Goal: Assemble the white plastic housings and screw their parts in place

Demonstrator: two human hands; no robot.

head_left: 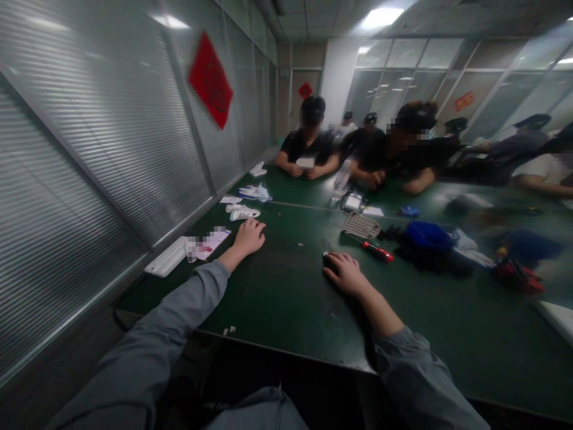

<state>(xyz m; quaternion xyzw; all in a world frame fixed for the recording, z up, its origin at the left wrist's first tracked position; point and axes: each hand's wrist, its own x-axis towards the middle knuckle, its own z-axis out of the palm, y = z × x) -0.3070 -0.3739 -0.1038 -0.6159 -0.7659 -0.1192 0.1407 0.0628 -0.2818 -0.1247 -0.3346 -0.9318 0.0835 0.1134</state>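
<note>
My left hand [251,236] rests on the dark green table [286,304], its fingers loosely bent and nothing visible in them. Just beyond its fingertips lies a white, looped item [244,212] whose kind I cannot make out. My right hand [345,273] lies palm down on the table, fingers extended forward. A small pale spot shows at its fingertips, too small to name. To the right of that hand is a screwdriver with a red handle [378,251], close to a beige lattice-patterned plate [360,226].
At left lie a white tray [168,257] and a pink-and-white packet [213,243]. White gloves [255,192] sit farther back. Dark blue cloth-like items [430,235] and a red item [519,276] are at right. Co-workers sit across the table; a blind-covered partition [111,143] borders the left.
</note>
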